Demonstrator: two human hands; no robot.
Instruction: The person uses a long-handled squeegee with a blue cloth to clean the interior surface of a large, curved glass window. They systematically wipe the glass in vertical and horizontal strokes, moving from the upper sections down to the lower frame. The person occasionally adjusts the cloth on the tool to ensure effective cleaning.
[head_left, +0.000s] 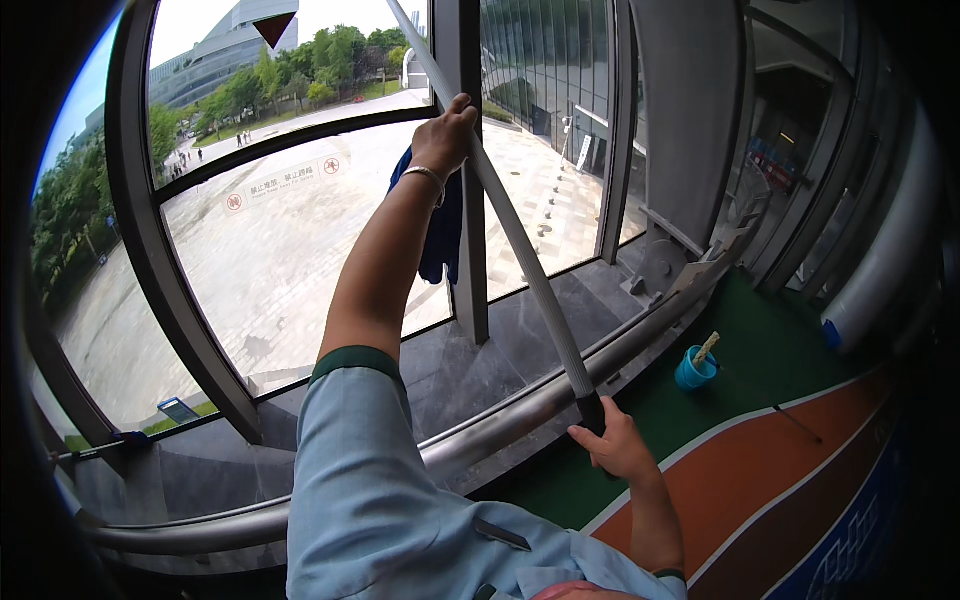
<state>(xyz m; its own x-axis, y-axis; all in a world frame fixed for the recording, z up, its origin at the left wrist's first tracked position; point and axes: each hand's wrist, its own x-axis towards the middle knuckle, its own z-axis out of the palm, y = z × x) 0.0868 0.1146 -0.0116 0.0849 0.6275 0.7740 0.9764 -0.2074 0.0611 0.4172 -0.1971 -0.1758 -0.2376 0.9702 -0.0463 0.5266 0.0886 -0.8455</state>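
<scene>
A long ribbed metal pole (525, 259) runs slantwise from the top edge of the view down to a black handle grip (592, 414). High on the pole is my left hand (448, 139), wrapped around it, with a bracelet on the wrist. A dark blue cloth (441, 240) hangs below and behind this hand, beside a window mullion (471, 225); whether the hand pinches it cannot be told. My right hand (619, 442) holds the black grip at the lower end. The pole's upper end is out of view.
Tall window panes (300, 255) in dark frames stand ahead. A rounded metal handrail (502, 424) curves in front of a grey stone ledge (465, 379). On the green floor stands a blue bucket (693, 375) with a light-coloured object in it. A large grey column (686, 112) rises at right.
</scene>
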